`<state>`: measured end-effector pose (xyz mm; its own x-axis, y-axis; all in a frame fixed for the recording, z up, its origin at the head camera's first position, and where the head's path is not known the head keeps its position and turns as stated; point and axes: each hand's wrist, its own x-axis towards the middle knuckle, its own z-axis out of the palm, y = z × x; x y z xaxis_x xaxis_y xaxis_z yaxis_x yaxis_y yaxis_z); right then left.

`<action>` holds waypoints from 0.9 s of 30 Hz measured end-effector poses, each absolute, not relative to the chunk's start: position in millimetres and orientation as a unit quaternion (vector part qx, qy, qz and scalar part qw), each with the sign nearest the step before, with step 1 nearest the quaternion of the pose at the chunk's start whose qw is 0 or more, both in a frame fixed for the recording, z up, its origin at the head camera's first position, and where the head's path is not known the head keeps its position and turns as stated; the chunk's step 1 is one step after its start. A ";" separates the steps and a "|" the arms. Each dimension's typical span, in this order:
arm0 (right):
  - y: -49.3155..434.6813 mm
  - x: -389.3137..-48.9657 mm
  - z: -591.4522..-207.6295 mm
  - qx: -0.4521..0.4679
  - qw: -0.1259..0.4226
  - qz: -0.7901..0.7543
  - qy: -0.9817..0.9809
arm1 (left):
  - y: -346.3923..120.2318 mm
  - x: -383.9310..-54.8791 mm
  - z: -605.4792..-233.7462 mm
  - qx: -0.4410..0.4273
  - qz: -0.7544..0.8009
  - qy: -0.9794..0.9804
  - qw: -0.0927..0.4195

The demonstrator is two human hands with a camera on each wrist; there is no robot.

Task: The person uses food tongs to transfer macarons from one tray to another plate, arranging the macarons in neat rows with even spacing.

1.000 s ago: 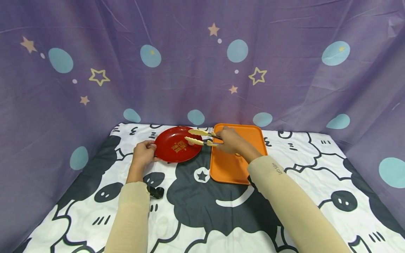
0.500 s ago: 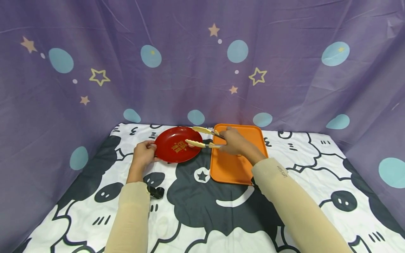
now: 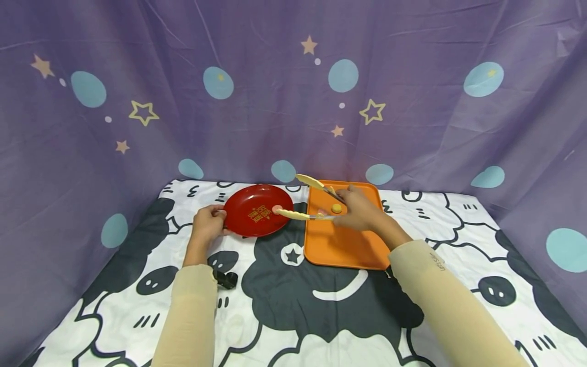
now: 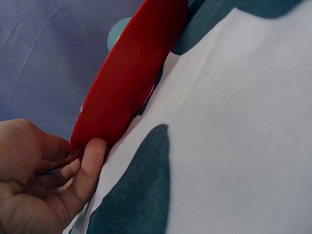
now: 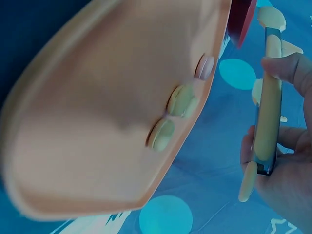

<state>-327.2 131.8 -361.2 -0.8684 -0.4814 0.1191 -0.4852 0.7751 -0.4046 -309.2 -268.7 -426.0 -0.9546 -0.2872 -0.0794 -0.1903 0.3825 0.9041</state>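
the rim of a red plate (image 3: 238,206) is pinched at its left side between the thumb and fingers of the left hand (image 3: 209,223). a pair of tongs (image 3: 297,215) is gripped in the right hand (image 3: 359,210), with the thumb laid along one arm and fingers curled at the other. the pale yellow tips of the tongs are spread apart; the nearer one is reached over the plate's right rim, just beside a pink round piece (image 3: 276,209) on the plate; whether they touch cannot be told. gold lettering is printed on the plate's middle.

to the right, below the right hand, an orange tray (image 3: 344,250) is set, on which a yellow piece (image 3: 337,208) and, to its left, a second pink piece (image 3: 322,212) are seen. both arms are covered by beige sleeves (image 3: 190,311). everything is laid on a black-and-white patterned cloth (image 3: 238,326), backed at the far side by a purple curtain (image 3: 275,127) printed with stars and blue spots.
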 end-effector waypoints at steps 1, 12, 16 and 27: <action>134.5 -326.9 -362.2 0.253 0.006 0.217 -0.943 | -268.6 -309.2 -426.2 0.143 -0.537 -0.830 0.046; 162.5 -312.9 -365.9 0.227 0.041 0.219 -0.948 | -269.3 -309.9 -430.2 0.145 -0.543 -0.826 0.052; 177.0 -309.3 -369.8 0.218 0.043 0.211 -0.952 | -269.1 -309.7 -431.3 0.142 -0.545 -0.825 0.051; 221.6 -296.2 -370.5 0.211 0.084 0.198 -0.954 | -269.2 -312.0 -430.3 0.136 -0.546 -0.825 0.055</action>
